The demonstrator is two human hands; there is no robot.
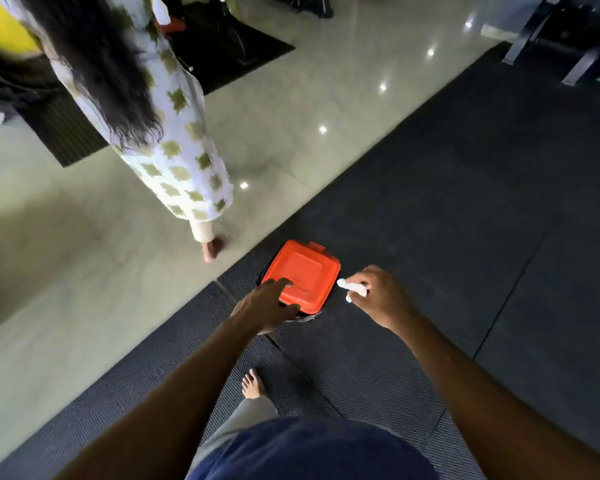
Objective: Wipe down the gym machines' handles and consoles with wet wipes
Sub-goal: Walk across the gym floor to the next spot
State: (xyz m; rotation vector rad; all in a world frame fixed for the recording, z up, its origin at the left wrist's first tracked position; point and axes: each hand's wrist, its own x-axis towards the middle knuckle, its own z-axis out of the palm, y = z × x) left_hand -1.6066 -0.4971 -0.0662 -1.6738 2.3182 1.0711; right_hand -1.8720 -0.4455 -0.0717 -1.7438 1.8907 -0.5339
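Observation:
An orange-lidded bin (309,268) stands on the dark rubber mat straight ahead of me. My left hand (265,304) reaches onto the near left part of its lid, fingers extended and touching the lid's surface. My right hand (378,296) hovers just right of the bin and pinches a crumpled white wet wipe (352,288) between thumb and fingers. The bin's body is mostly hidden under the lid and my left hand.
Another person in a white patterned garment (174,140) walks on the shiny tiled floor (291,116) to the left, one bare foot close to the bin. Dark mats lie at the upper left. Gym machine frames (568,39) stand at the far right. My own bare foot (253,382) rests on the rubber mat (465,220).

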